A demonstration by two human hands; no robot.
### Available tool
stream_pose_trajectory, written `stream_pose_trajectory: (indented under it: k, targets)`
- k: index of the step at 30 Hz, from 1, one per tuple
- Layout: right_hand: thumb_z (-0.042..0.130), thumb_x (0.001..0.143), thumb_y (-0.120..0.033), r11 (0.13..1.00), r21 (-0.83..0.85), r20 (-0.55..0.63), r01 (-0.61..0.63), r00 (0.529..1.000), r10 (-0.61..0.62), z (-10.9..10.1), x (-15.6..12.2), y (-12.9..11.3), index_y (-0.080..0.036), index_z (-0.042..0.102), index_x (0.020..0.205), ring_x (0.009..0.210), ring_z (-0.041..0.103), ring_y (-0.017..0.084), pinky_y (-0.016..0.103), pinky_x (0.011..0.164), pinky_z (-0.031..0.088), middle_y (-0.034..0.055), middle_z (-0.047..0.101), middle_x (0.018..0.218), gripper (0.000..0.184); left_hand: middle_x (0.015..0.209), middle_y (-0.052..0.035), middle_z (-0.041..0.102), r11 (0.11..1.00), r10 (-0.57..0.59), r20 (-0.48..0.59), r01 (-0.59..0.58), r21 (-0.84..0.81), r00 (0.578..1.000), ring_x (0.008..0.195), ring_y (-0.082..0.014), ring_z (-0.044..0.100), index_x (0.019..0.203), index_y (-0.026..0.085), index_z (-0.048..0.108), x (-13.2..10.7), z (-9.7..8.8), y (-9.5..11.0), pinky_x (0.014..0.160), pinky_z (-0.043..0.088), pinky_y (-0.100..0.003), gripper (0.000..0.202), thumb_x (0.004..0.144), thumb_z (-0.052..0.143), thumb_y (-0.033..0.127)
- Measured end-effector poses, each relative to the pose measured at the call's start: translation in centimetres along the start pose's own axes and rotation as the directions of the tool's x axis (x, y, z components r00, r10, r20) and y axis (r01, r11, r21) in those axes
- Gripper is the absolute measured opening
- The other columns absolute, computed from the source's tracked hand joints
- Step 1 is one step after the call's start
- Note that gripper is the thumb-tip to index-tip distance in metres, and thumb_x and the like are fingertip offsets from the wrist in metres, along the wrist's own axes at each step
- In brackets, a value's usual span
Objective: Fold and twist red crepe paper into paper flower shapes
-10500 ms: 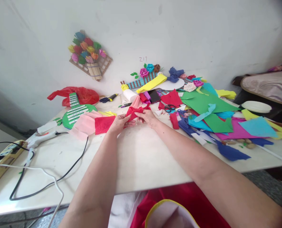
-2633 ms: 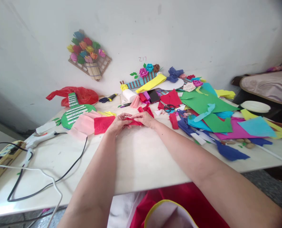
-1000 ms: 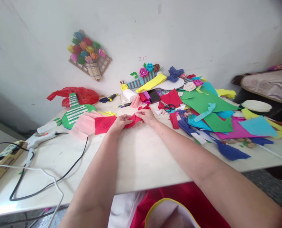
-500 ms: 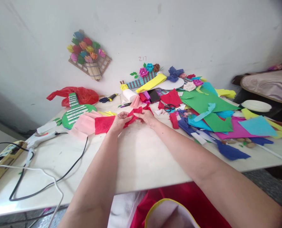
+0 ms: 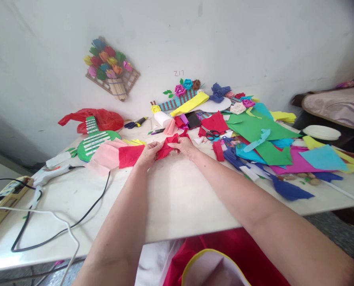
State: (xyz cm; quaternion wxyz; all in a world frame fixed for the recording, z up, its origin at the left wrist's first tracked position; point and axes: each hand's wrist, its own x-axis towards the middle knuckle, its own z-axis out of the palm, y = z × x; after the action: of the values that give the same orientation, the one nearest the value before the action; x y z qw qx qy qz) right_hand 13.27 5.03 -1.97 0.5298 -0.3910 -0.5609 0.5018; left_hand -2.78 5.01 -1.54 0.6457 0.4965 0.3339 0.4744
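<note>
Red paper (image 5: 165, 148) raised between hands (image 5: 185, 148), creased, angular.

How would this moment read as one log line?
left hand: holding creased red paper piece | right hand: holding same piece | nearby: flat rectangular red paper sheet, black-handled metal scissors

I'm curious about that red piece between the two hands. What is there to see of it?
The red piece is bright and looks like thin, soft paper, perhaps crepe. It is creased and seems partly folded, with an uneven upper edge. It spans the gap between the left hand and the right hand; fingers pinch it from both sides, hiding its ends. It is over the pale table, but whether it touches the tabletop cannot be told.
</note>
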Motion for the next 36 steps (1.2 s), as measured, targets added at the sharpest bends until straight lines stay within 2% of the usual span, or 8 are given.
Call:
stream_pose_trajectory:
  k: [4, 11, 15, 22, 27, 32, 36]
  targets:
    - [0.069, 0.059, -0.032, 1.0, -0.004, 0.017, 0.012, 1.0, -0.012, -0.06, 0.06, 0.08, -0.015, 0.049, 0.054, 0.036, 0.038, 0.005, 0.019, 0.037, 0.029, -0.006, 0.046, 0.043, 0.027, 0.06, -0.0014, 0.063, 1.0, -0.004, -0.003, 0.004, 0.013, 1.0, 0.056, -0.0142, 0.062, 0.066, 0.013, 0.052, -0.05, -0.06, -0.05, 0.056, 0.053, -0.027, 0.033, 0.056, 0.077, 0.031]
    - [0.069, 0.059, -0.034, 0.999, -0.029, 0.037, 0.043, 0.998, -0.042, -0.25, 0.34, 0.55, -0.015, 0.05, 0.056, 0.037, 0.038, 0.004, 0.019, 0.037, 0.028, -0.0062, 0.046, 0.044, 0.027, 0.065, -0.0058, 0.065, 0.999, -0.037, 0.068, 0.037, 0.012, 0.997, 0.067, -0.0175, 0.064, 0.076, 0.011, 0.059, -0.07, 0.07, 0.08, 0.058, 0.052, -0.027, 0.033, 0.065, 0.07, 0.039]
    - [0.069, 0.059, -0.033, 0.998, -0.034, 0.04, 0.044, 0.998, -0.043, -0.26, 0.41, 0.66, -0.014, 0.051, 0.056, 0.037, 0.038, 0.004, 0.019, 0.037, 0.028, -0.0063, 0.046, 0.045, 0.026, 0.064, -0.004, 0.064, 0.999, -0.04, 0.055, 0.038, 0.036, 0.998, 0.066, -0.0167, 0.064, 0.074, 0.012, 0.056, 0.15, -0.19, -0.09, 0.057, 0.051, -0.026, 0.032, 0.062, 0.073, 0.036]
    - [0.07, 0.058, -0.034, 0.999, -0.01, 0.044, 0.042, 0.998, -0.042, -0.19, 0.5, 0.73, -0.014, 0.052, 0.057, 0.037, 0.037, 0.004, 0.019, 0.036, 0.029, -0.0063, 0.046, 0.045, 0.027, 0.055, 0.0008, 0.059, 0.992, -0.009, -0.026, 0.012, 0.125, 1.0, 0.049, -0.0119, 0.059, 0.069, 0.014, 0.051, 0.43, -0.48, -0.4, 0.049, 0.047, -0.022, 0.035, 0.06, 0.073, 0.041]
    - [0.07, 0.059, -0.034, 1.0, 0.011, 0.054, 0.028, 0.998, -0.029, -0.23, 0.61, 0.86, -0.014, 0.054, 0.058, 0.038, 0.038, 0.005, 0.019, 0.036, 0.031, -0.0058, 0.047, 0.047, 0.026, 0.054, 0.0007, 0.06, 0.984, 0.026, -0.033, -0.02, 0.175, 0.999, 0.047, -0.0112, 0.057, 0.066, 0.015, 0.05, 0.54, -0.49, -0.46, 0.05, 0.048, -0.024, 0.037, 0.059, 0.072, 0.043]
    - [0.069, 0.06, -0.031, 1.0, -0.007, 0.039, 0.03, 0.999, -0.03, -0.22, 0.52, 0.75, -0.014, 0.053, 0.057, 0.037, 0.038, 0.005, 0.019, 0.036, 0.031, -0.0056, 0.047, 0.044, 0.023, 0.048, 0.0017, 0.056, 0.955, 0.086, -0.101, -0.053, 0.291, 0.991, 0.04, -0.0099, 0.053, 0.061, 0.016, 0.05, 0.7, -0.39, -0.52, 0.039, 0.041, -0.019, 0.036, 0.06, 0.071, 0.045]
    - [0.069, 0.06, -0.029, 0.999, -0.03, 0.037, 0.019, 0.999, -0.018, -0.21, 0.34, 0.47, -0.015, 0.05, 0.053, 0.036, 0.038, 0.005, 0.018, 0.036, 0.03, -0.0058, 0.046, 0.042, 0.024, 0.052, 0.0006, 0.059, 0.964, 0.091, -0.079, -0.068, 0.258, 0.993, 0.042, -0.0101, 0.054, 0.064, 0.015, 0.052, 0.48, -0.22, -0.34, 0.038, 0.039, -0.018, 0.035, 0.062, 0.07, 0.046]
